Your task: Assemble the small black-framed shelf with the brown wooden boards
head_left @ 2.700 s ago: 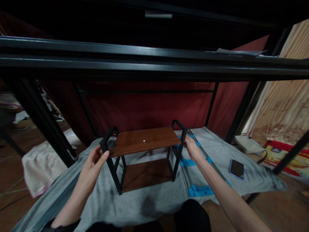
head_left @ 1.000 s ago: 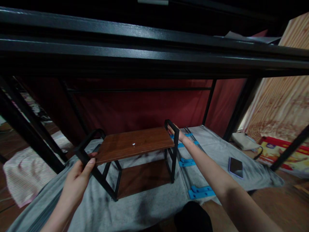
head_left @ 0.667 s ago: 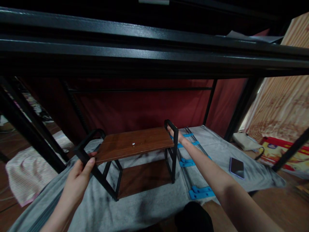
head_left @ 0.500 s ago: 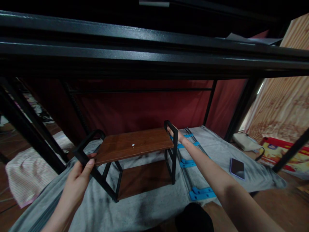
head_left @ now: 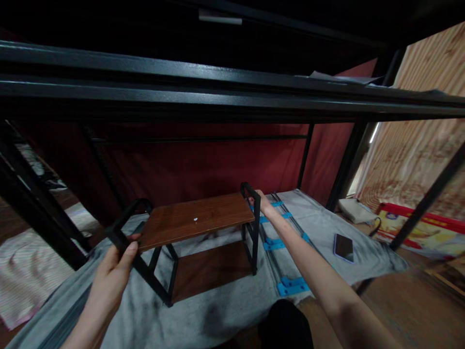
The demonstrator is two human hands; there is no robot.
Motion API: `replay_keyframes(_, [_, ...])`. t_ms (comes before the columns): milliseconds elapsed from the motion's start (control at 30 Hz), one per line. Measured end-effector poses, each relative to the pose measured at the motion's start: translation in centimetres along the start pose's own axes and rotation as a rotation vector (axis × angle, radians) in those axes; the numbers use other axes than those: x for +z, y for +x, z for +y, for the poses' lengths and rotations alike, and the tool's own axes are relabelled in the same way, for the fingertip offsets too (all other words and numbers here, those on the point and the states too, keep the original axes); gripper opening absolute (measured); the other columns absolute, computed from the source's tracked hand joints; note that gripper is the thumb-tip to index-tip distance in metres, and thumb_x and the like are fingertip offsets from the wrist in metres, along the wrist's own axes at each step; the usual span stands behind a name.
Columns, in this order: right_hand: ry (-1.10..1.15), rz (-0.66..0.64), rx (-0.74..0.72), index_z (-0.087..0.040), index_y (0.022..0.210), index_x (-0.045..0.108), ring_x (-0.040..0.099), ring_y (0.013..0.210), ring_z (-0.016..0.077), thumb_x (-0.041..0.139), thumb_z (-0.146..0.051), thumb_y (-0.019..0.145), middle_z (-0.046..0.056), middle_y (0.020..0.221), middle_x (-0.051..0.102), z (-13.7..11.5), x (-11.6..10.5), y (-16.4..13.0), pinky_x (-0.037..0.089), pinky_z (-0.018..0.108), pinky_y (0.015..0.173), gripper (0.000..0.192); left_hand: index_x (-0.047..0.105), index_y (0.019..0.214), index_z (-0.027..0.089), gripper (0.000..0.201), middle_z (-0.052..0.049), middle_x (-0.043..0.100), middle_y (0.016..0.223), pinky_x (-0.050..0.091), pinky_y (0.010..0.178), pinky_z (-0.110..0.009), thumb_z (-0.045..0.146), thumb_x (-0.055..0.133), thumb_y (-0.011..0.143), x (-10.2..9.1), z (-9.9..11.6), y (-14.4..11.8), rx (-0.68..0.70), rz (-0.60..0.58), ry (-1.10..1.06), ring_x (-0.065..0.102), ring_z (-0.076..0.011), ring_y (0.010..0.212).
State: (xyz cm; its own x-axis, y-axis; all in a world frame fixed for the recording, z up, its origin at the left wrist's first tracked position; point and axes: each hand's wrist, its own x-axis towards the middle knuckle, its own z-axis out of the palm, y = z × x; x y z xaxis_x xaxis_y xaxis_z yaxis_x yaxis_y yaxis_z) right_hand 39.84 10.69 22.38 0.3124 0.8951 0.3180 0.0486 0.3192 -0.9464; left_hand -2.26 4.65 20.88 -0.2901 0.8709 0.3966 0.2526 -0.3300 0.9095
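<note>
A small two-tier shelf (head_left: 203, 214) stands upright on a grey cloth (head_left: 203, 317), with brown wood-look boards and black metal side frames. My left hand (head_left: 115, 259) grips its left side frame, thumb on top near the edge of the upper board. My right hand (head_left: 260, 199) is closed round the right side frame, its fingers partly hidden behind the black bar. A small white spot shows on the upper board. Just right of the shelf, a folding rack of grey rods with blue plastic joints (head_left: 292, 286) lies flat on the cloth.
A thick black metal beam (head_left: 218, 92) crosses above the shelf. Behind hangs a dark red curtain (head_left: 203, 165). A phone (head_left: 343, 247) lies on the cloth at right. Farther right are a white pouch (head_left: 356, 212) and a red-yellow box (head_left: 417, 228). Striped fabric (head_left: 32, 261) lies at left.
The view has shifted slightly to the right, so everything appears farther left. Both hands keep hold of the shelf, which shows no clear movement on the cloth.
</note>
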Motion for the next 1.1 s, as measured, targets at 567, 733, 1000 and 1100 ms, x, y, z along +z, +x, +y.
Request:
replay_keyframes(567, [-0.093, 0.085, -0.240, -0.022, 0.082, 0.053, 0.050, 0.075, 0.0153, 0.052, -0.048, 0.087, -0.002, 0.076, 0.053, 1.7, -1.2, -8.9, 0.041, 0.028, 0.073, 0.027, 0.063, 0.110, 0.020, 0.054, -0.006, 0.062, 0.117, 0.027, 0.115, -0.042, 0.058, 0.067, 0.071, 0.4, 1.0, -0.2, -0.034, -0.015, -0.013, 0.051, -0.0292, 0.122])
replay_keyframes(733, [-0.342, 0.106, -0.368, -0.023, 0.087, 0.048, 0.050, 0.084, 0.0169, 0.037, -0.040, 0.095, 0.001, 0.085, 0.051, 1.6, -0.8, -9.4, 0.040, 0.030, 0.079, 0.022, 0.063, 0.107, 0.022, 0.050, -0.005, 0.062, 0.113, 0.028, 0.114, -0.040, 0.057, 0.066, 0.071, 0.3, 1.4, -0.4, -0.028, 0.001, -0.021, 0.051, -0.0278, 0.120])
replay_keyframes(1000, [-0.464, 0.037, -0.375, -0.024, 0.082, 0.046, 0.049, 0.081, 0.0180, 0.035, -0.040, 0.096, 0.001, 0.081, 0.050, 0.9, -1.7, -8.4, 0.040, 0.031, 0.077, 0.025, 0.063, 0.112, 0.020, 0.052, -0.004, 0.063, 0.112, 0.035, 0.110, -0.039, 0.056, 0.065, 0.075, 0.5, 0.3, 0.0, 0.004, 0.005, -0.016, 0.055, -0.0260, 0.114])
replay_keyframes(1100, [-0.358, 0.023, -0.305, -0.023, 0.084, 0.050, 0.051, 0.080, 0.0175, 0.037, -0.046, 0.095, 0.000, 0.081, 0.053, 1.3, -2.1, -8.5, 0.041, 0.029, 0.076, 0.028, 0.062, 0.117, 0.021, 0.050, -0.003, 0.064, 0.116, 0.038, 0.108, -0.034, 0.052, 0.067, 0.077, 0.7, 0.0, -0.3, -0.017, 0.012, -0.117, 0.055, -0.0233, 0.116])
